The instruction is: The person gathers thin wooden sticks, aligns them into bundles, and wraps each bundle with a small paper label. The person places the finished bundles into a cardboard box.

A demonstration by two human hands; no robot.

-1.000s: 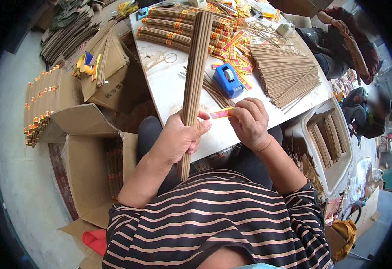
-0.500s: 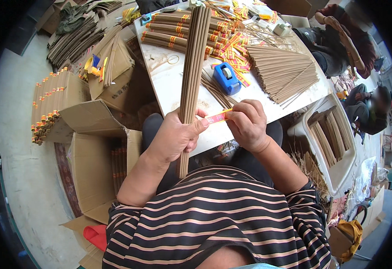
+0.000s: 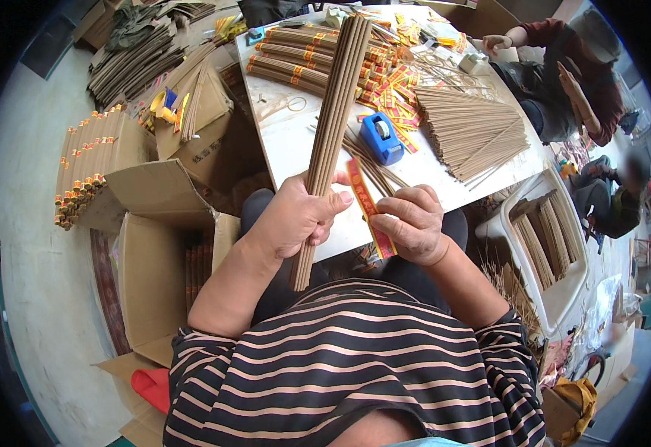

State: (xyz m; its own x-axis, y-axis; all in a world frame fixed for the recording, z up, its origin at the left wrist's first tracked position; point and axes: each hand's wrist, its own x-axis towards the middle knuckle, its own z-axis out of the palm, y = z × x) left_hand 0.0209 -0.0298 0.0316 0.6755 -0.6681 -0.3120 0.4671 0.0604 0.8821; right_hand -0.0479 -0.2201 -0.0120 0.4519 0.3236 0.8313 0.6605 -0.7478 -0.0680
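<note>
My left hand is closed round a tall bundle of brown incense sticks, which leans slightly to the right at its top. In my right hand, fingers and thumb pinch a red and yellow paper label strip that hangs slantwise beside the bundle, apart from it. A blue tape dispenser stands on the table just beyond my right hand. Some loose incense sticks lie between the dispenser and the bundle.
On the white table lie banded incense bundles, scattered label strips and a fan of loose sticks. An open cardboard box stands left, a white tub of sticks right. A co-worker sits beyond the table.
The label strip has left the bundle; it was stretched level between both hands and now hangs upright from my right hand. The bundle's top has shifted right.
</note>
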